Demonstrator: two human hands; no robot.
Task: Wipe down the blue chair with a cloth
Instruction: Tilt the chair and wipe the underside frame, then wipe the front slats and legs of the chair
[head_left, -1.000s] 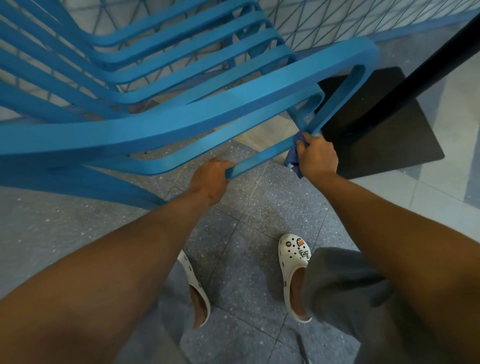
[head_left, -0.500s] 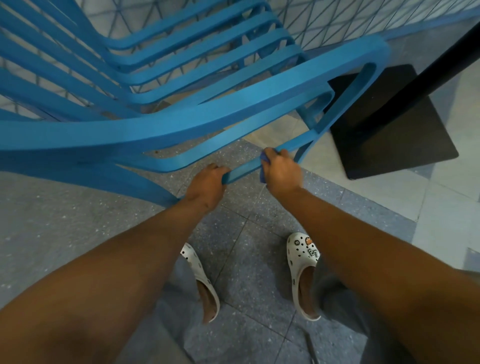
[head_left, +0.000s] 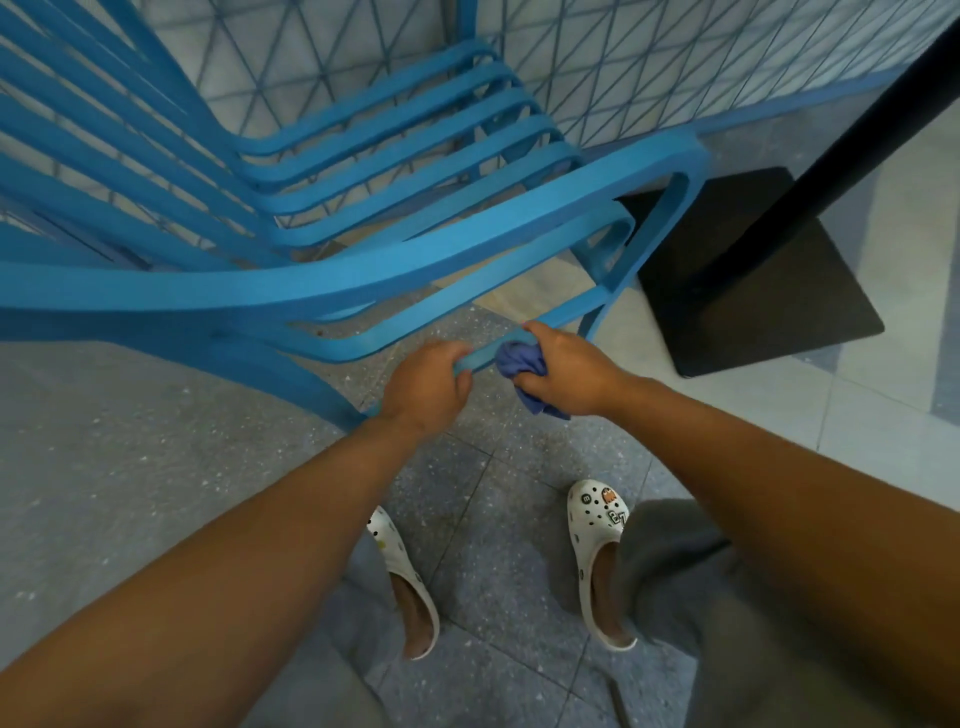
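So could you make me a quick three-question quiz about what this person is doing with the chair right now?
1. True or false: the right hand holds the cloth against the low bar of the blue chair.
2. What does the left hand grip? A) the cloth B) the chair's low bar C) the black table base
3. Fill in: the person wears white ____.

Key: 1 true; 2 B; 3 clogs.
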